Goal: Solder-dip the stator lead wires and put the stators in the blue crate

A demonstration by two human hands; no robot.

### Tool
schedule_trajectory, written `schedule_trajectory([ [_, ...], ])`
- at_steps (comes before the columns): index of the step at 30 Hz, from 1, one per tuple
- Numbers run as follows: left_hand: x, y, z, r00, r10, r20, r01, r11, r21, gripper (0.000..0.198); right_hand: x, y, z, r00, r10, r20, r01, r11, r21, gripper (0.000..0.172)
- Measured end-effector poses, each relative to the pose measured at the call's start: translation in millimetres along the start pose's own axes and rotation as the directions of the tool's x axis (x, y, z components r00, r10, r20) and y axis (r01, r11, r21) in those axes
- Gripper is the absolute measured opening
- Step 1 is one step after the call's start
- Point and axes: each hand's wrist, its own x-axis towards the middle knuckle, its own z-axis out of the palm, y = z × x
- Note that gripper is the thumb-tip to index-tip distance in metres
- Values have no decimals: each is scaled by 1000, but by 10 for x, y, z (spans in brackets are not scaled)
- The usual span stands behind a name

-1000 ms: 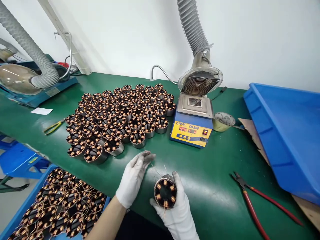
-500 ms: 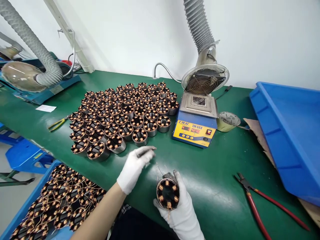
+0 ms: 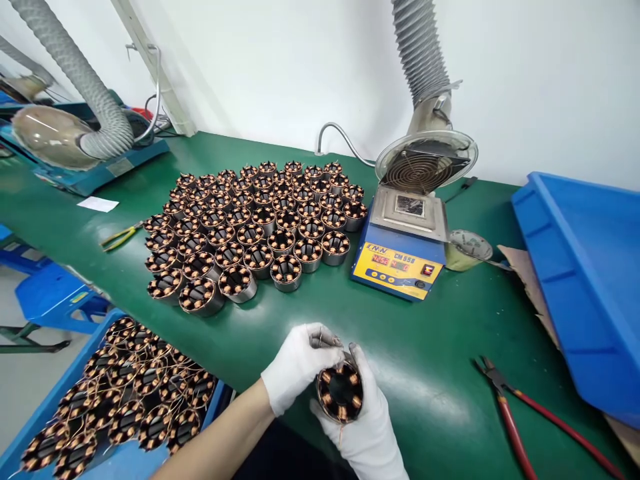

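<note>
In my gloved right hand [image 3: 367, 417] is a round motor stator [image 3: 345, 420], a metal ring with copper coils inside, its open face tilted toward me. Fingers and thumb wrap around its sides. A short copper wire hangs from the near rim. At the far rim, my gloved left hand [image 3: 305, 357] has its fingers pinched together, apparently on thin wire ends; the fingers largely cover them. Its fingertips are darkened. Beyond the hands, a large group of similar stators [image 3: 286, 272] stands upright on the green table [image 3: 425, 360].
A blue bin [image 3: 220, 393] of stators with loose wires is at lower left. Behind stand a CM558 solder pot [image 3: 400, 260], a fume hood [image 3: 430, 157] and a small tub [image 3: 469, 250]. Red-handled cutters [image 3: 500, 383], yellow pliers [image 3: 120, 237] and a blue tray [image 3: 575, 300] flank the table.
My left hand has moved right and toward me, from above the table to the stator's far rim, and its fingers have closed. My right hand still holds the stator.
</note>
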Motion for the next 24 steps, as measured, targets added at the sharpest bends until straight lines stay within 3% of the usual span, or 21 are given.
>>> schedule_trajectory([
  [4,12,-3,-20,991,91,-94,-86,995,57,16,-24,18,28,1000,22,-20,-22,1000,19,90],
  [7,27,10,-12,981,169,-90,-159,982,106,52,-12,15,21,1000,10,-17,-10,1000,15,89],
  [8,29,16,1,986,154,-56,-148,984,99,51,-3,13,14,1000,8,-19,-8,1000,13,90],
  [11,25,27,43,997,59,46,-60,998,32,14,28,10,-16,1000,-13,13,13,1000,5,95],
  [13,23,21,37,997,52,49,-52,999,-1,7,38,12,-31,999,-24,35,24,1000,2,97],
  [16,36,-2,-60,985,142,-95,-151,985,-89,19,23,21,-33,999,-22,44,23,1000,-9,96],
  [18,39,-10,-156,939,229,-255,-268,955,-130,26,8,23,-26,999,-12,39,12,1000,-5,94],
  [20,12,-8,-239,898,288,-332,-330,941,-77,30,5,17,-25,999,-6,36,6,1000,7,94],
  [22,-49,-7,-287,885,396,-243,-373,918,138,30,14,9,-31,999,-19,33,18,1000,18,96],
  [24,-121,-14,-297,838,545,7,-488,744,456,26,17,9,-31,999,-36,33,35,999,34,96],
])
